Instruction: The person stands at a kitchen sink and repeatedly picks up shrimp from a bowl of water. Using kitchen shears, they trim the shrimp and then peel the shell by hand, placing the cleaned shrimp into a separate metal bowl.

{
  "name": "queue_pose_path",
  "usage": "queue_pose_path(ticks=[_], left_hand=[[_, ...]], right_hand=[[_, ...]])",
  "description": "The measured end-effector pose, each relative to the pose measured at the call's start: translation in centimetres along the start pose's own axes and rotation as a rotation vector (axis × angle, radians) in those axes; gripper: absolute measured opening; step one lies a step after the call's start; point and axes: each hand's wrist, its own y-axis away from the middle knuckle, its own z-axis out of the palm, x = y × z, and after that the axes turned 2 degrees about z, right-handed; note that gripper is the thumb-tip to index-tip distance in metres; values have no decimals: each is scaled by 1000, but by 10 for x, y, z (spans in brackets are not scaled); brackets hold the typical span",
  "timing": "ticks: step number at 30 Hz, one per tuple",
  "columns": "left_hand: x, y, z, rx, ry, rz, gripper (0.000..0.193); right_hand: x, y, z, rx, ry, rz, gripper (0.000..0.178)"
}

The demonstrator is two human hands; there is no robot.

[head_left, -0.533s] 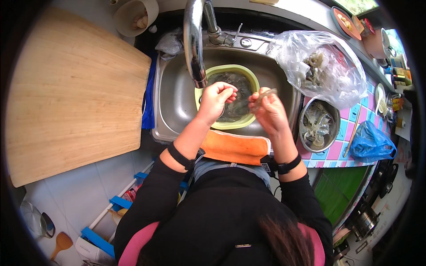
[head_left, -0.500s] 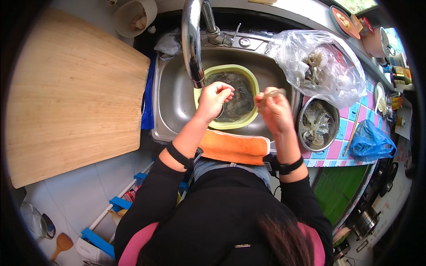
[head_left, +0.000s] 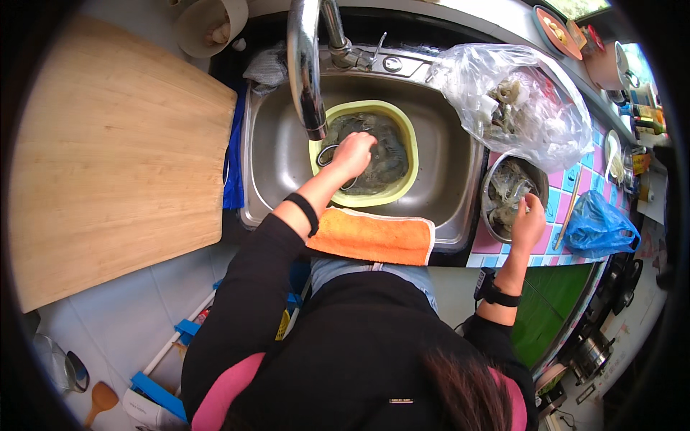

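Observation:
My left hand (head_left: 352,154) is over the yellow-green basin (head_left: 412,154) in the sink, its fingers curled together; what they hold, if anything, is hidden. Grey raw shrimp (head_left: 389,161) lie in the basin under and beside it. Two dark loops, which look like scissors handles (head_left: 327,154), show on either side of that hand. At the right, my right hand (head_left: 528,221) is over the near right rim of a steel bowl (head_left: 491,223). Its fingertips are slightly apart, and nothing shows between them. Pale, translucent shrimp (head_left: 509,183) fill that bowl.
A chrome faucet (head_left: 307,79) arches over the sink (head_left: 277,161). An orange cloth (head_left: 374,235) lies along its front edge. A clear plastic bag (head_left: 517,100) is behind the bowl, and a blue bag (head_left: 600,226) to its right. A large wooden board (head_left: 122,158) is at the left.
My right hand has moved right from the basin to the steel bowl; the shrimp it held no longer shows in its fingers. My left hand has shifted slightly and lies over the shrimp.

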Motion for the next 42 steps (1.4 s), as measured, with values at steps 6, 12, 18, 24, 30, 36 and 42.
queue_pose_path(ticks=[6,12,18,24,30,36,42], left_hand=[[19,-46,35,-106,-368,233,16],[22,-39,24,-324,-599,359,12],[39,-4,-16,-28,-462,493,7],[54,10,-66,21,-243,509,26],[63,9,-80,-15,-331,588,26],[63,-7,-79,118,-404,822,9],[64,-10,-76,86,-421,878,6]], right_hand=[[-71,21,11,-54,-358,-246,9],[-125,35,62,-386,-453,-455,7],[-160,26,123,-385,-602,-599,9],[-165,13,112,-1175,-840,-221,19],[-167,9,100,-1280,-901,-165,19],[-160,5,105,-1438,-939,-15,19],[-159,9,98,-1399,-976,-6,21]])
